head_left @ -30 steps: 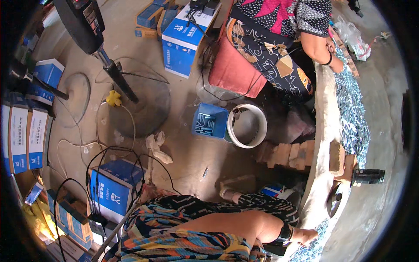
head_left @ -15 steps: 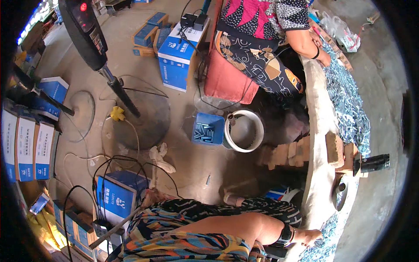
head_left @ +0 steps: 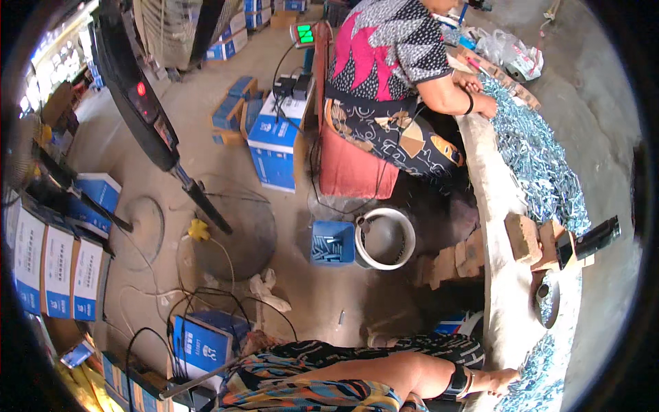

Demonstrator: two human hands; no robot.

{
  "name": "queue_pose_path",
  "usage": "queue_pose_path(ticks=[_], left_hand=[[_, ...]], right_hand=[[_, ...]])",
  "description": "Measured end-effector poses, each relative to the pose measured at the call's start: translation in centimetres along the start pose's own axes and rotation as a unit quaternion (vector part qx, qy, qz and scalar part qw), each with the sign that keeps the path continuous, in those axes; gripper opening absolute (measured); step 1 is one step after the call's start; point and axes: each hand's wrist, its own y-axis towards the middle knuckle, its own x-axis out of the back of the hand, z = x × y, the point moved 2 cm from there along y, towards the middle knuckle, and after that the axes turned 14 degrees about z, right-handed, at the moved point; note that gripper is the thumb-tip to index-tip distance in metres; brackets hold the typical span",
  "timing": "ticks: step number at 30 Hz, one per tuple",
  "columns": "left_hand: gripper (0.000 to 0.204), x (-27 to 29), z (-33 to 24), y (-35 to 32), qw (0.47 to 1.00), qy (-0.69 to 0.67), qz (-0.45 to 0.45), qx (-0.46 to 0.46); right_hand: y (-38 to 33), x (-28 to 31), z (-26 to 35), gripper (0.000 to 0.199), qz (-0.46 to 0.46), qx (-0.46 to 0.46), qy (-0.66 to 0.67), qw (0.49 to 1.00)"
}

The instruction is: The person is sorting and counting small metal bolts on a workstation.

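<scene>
My left arm, in a multicoloured patterned sleeve with a black band at the wrist, stretches right along the lower edge. My left hand (head_left: 503,382) is at the pale rim of the long worktop (head_left: 508,302), touching a heap of small bluish metal bolts (head_left: 539,378). Its fingers are bent together; whatever they hold is too small to make out. My right hand is out of sight. Just beyond the left hand, a round metal ring or pipe end (head_left: 549,302) lies among the bolts.
Another person (head_left: 384,75) sits at the far end, both hands by a larger bolt heap (head_left: 535,151). Bricks (head_left: 525,239) divide the worktop. A blue bin (head_left: 333,242) of metal pieces and a white bucket (head_left: 386,238) stand on the floor. Blue-white boxes (head_left: 274,147), cables and a stand fan pole lie leftward.
My view has tilted up, so the scene sits lower and a green-lit display has come in at the top. My left hand stays at the bolts near the rim.
</scene>
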Motion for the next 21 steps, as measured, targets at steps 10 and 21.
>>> queue_pose_path(ticks=[10,21], left_hand=[[0.059,1.6,5.2,3.3,0.982,0.114,-0.102,-0.116],[0.051,1.8,4.6,-0.4,0.979,0.174,-0.102,0.035]], right_hand=[[2.2,-4.6,-3.8,0.032,-0.005,0.076,0.145,0.986],[-4.8,0.2,-8.8,0.034,-0.114,0.09,0.206,0.968]])
